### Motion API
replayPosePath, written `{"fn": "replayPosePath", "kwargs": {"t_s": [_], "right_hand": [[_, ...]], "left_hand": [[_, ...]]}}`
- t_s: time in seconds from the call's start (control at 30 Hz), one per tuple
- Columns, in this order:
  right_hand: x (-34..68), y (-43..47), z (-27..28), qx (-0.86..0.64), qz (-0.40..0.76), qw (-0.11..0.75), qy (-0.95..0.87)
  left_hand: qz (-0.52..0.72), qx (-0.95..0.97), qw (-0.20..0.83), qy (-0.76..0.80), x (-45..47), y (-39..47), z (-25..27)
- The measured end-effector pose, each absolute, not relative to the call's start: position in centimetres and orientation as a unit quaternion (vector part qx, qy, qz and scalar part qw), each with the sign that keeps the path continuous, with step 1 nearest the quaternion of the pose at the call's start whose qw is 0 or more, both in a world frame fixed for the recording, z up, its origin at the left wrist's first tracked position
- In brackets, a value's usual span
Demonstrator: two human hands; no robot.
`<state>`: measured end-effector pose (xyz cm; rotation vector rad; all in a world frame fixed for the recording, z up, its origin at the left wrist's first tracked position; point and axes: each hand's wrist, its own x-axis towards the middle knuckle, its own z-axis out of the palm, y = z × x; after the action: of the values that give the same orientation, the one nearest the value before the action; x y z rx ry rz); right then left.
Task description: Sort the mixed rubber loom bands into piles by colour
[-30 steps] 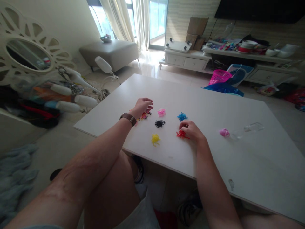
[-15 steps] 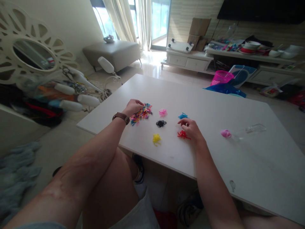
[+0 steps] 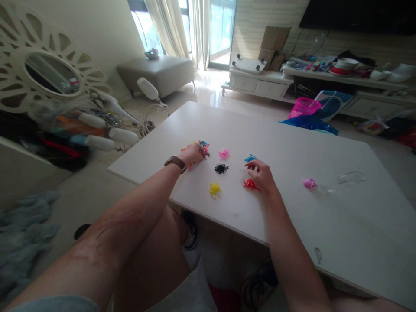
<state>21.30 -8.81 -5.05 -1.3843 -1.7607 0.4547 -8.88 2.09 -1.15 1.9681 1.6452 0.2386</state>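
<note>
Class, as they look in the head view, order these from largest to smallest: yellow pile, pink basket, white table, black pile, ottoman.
1. White table
2. Ottoman
3. Pink basket
4. Black pile and yellow pile: too alike to rank.

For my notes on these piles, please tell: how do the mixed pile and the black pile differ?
Colour: the mixed pile shows several colours, while the black pile is black only.
Size: the mixed pile spreads wider than the black pile.
Cover: the left hand partly hides the mixed pile, while the black pile is in full view.
Both lie on the white table and are made of small loose pieces.
</note>
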Motion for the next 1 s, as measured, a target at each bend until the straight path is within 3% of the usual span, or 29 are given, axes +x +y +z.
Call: {"fn": "replayPosePath", "kwargs": {"t_s": [0.3,1.0], "right_hand": [[21.3,-8.8,-5.1,-0.552,0.169,0.415,-0.704],[21.0,-8.9,-5.3,-0.562,0.168,0.402,-0.703]], "left_hand": [[0.165,0.698,0.299,0.63,-9.8,2.3,-0.2],[0.152,0.676,0.302,0.655,-10.0,2.4,-1.1]]}}
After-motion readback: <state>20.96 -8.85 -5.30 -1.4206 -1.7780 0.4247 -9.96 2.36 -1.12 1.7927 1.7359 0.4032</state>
